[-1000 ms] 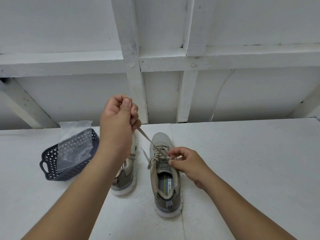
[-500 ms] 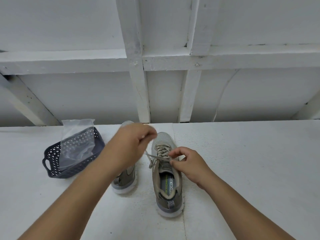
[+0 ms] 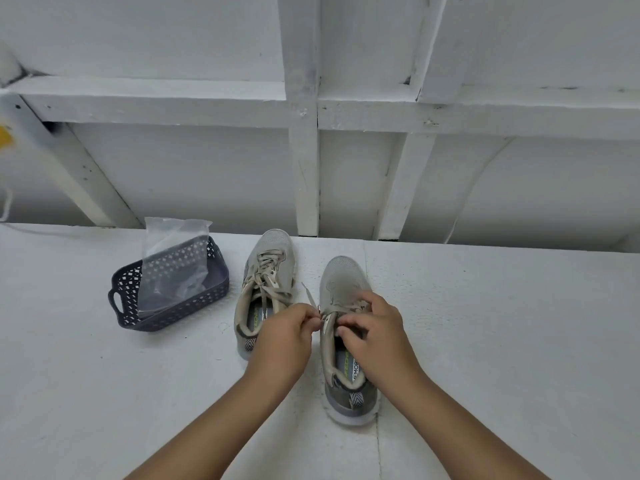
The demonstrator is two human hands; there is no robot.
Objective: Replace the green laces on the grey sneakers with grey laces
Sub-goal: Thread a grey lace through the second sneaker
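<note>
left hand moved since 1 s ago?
Yes. The left hand has come down from above the basket rim level to the right sneaker, pinching the lace.

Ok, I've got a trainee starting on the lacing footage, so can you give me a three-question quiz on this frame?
1. True or false: both hands are working at the same sneaker.
2. Multiple choice: the clear plastic bag is A) flat on the table, B) standing in the dark basket, C) inside a sneaker.
3. Short answer: what does the left hand pinch?

Key
1. True. The left hand and the right hand are both at the right sneaker; the left sneaker stands untouched beside it.
2. B.
3. A lace of the right sneaker, beside its collar.
</note>
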